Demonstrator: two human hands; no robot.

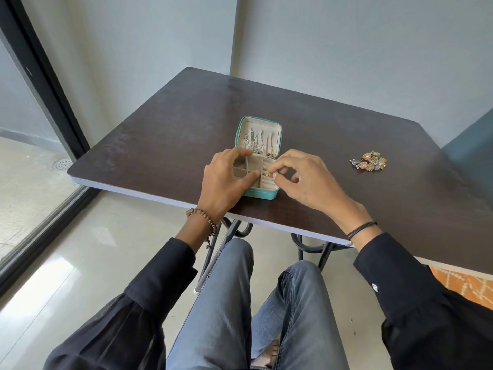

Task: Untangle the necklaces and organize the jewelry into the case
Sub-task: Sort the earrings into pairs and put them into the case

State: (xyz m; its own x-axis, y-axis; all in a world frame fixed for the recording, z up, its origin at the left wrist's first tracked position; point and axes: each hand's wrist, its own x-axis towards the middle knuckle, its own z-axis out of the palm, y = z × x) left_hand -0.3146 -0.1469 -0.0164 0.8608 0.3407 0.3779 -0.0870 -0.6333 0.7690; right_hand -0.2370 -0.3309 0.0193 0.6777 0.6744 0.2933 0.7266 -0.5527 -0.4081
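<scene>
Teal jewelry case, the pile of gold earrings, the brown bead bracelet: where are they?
Teal jewelry case point(262, 194): head view, front wall.
Pile of gold earrings point(370, 161): head view, middle.
Brown bead bracelet point(206, 218): head view, beads on left wrist.

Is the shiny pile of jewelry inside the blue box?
No, the pile of jewelry lies on the bare table, well apart from the case.

- Case, teal, open near the front edge of the dark table; lid lies back flat.
- Necklaces hang in rows inside the lid.
- Left hand rests on the case's left side, thumb across the small compartments.
- Right hand over the right side, thumb and forefinger pinched just beside a gold ring in the ring rolls; contact unclear.
- Jewelry pile well apart, to the right.
- Bead bracelet on left wrist.
</scene>
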